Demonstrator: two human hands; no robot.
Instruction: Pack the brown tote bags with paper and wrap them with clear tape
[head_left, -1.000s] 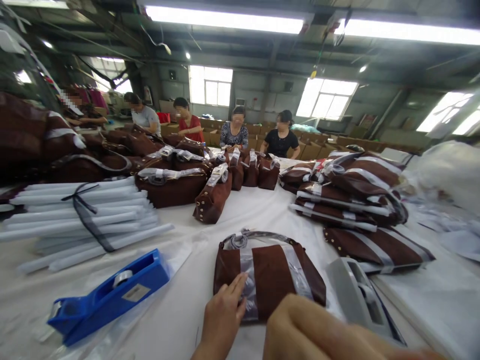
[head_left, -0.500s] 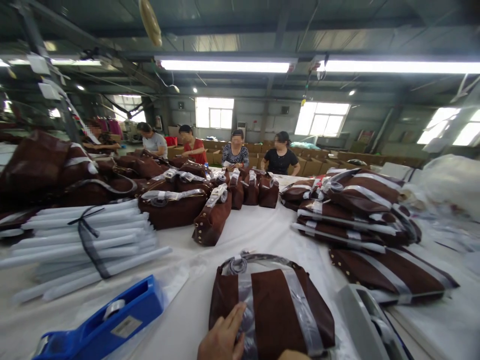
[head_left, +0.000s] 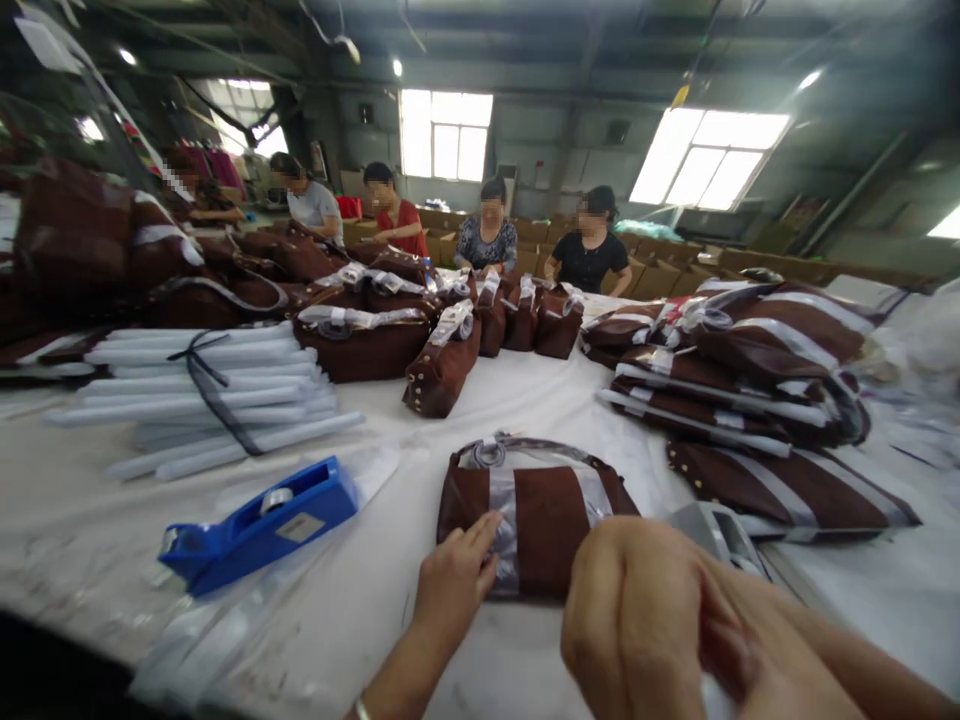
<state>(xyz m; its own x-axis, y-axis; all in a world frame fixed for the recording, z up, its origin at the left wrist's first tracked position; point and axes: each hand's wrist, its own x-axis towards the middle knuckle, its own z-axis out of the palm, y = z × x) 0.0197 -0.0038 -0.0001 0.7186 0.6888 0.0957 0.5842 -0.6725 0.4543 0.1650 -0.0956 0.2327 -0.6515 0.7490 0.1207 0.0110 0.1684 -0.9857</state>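
A dark brown handbag (head_left: 547,540) lies on the white-covered table in front of me, its handle wrapped in grey film and two clear-grey plastic strips running down its front. My left hand (head_left: 457,565) rests on the left strip, fingers stretched out and pressing lightly. Close to the camera, my right hand (head_left: 660,620) is closed with bent fingers in front of the bag's right part, covering its lower right corner. What those fingers hold, if anything, is hidden. A blue tape dispenser (head_left: 262,525) stands left of the bag; a grey tape dispenser (head_left: 712,530) is partly behind my right hand.
White rolled tubes (head_left: 217,395) tied with black ribbon lie at the left. Several wrapped brown bags (head_left: 367,340) stand farther back, and a stack of flat bags (head_left: 720,390) is at the right. Several people (head_left: 487,235) sit across the table.
My right hand has come up into view near the camera, closed. My left hand stays on the bag. The view has tilted downward, showing more of the table's near edge.
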